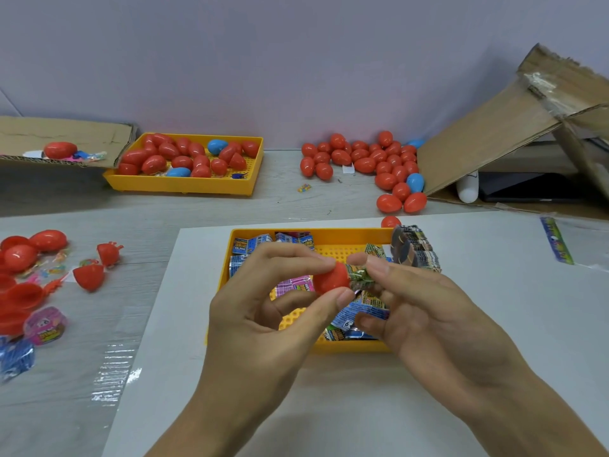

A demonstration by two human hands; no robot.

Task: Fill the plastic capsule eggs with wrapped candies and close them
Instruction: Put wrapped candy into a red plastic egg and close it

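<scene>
Near yellow tray (227, 258) on a white sheet (494, 324), loaded with wrapped candies (359, 313) in blue, pink and green. Far yellow tray (184, 186) against the wall, filled with closed red eggs and two blue ones (216, 146). Loose pile of red eggs (362, 159) on the surface (164, 209) beside a tilted cardboard box (487, 133). Open red halves (19, 291) at the left edge. Above the near tray, red egg half (331, 279) pinched between thumb and fingers of the left hand (263, 324), open mouth facing right. Right hand (428, 311) fingers clamped on a green candy wrapper (361, 275), crumpled, one end inside the half.
</scene>
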